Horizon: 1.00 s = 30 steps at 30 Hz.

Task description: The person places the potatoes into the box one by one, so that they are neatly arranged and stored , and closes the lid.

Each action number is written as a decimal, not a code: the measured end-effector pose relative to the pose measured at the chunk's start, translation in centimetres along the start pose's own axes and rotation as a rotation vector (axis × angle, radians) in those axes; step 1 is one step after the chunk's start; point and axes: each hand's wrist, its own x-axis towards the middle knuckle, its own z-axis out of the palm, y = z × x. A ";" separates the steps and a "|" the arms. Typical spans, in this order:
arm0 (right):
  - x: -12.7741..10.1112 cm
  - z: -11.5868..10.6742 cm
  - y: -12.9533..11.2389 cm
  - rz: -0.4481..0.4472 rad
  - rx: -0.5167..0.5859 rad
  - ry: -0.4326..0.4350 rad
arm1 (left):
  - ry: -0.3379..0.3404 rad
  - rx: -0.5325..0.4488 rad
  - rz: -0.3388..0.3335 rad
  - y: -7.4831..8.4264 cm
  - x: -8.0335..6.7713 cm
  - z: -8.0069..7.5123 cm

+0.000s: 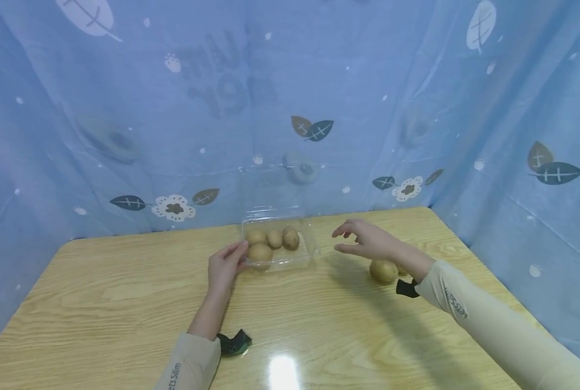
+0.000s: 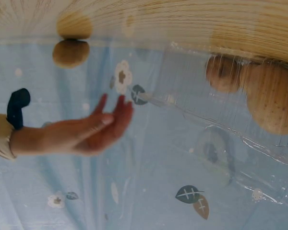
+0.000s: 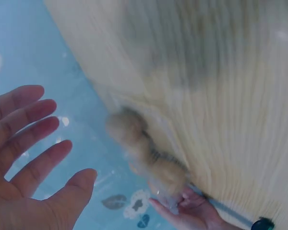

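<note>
Clear plastic forms the clamshell box (image 1: 280, 246), which sits on the wooden surface (image 1: 124, 303) with its lid standing open toward the blue curtain (image 1: 221, 97); four potatoes (image 1: 272, 242) lie inside, crowded to the side nearest the left hand (image 1: 226, 266). That hand rests against the box's near corner, its fingers (image 1: 238, 252) loosely bent along the wall, steadying it rather than gripping; whether they curl round the rim I cannot tell. The right hand (image 1: 368, 241) hovers just past the box's far wall, fingers (image 3: 24, 129) spread and relaxed, holding nothing. Behind its wrist, one loose potato (image 1: 384, 271) lies on the surface, another half hidden beside it. To do this well, I judge the left hand should keep the light box pinned so it does not skid, while the right takes one potato at a time and lowers it into the free end rather than dropping it.
</note>
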 end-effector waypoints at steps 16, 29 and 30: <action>-5.8 -0.1 4.0 0.027 -0.093 -0.048 | -0.001 0.009 -0.003 0.2 -0.1 0.0; -6.2 0.0 4.5 0.041 -0.084 -0.127 | 0.006 0.017 -0.011 0.0 0.2 0.0; -6.1 0.1 4.5 0.045 -0.090 -0.136 | 0.006 0.015 -0.013 0.0 0.2 0.0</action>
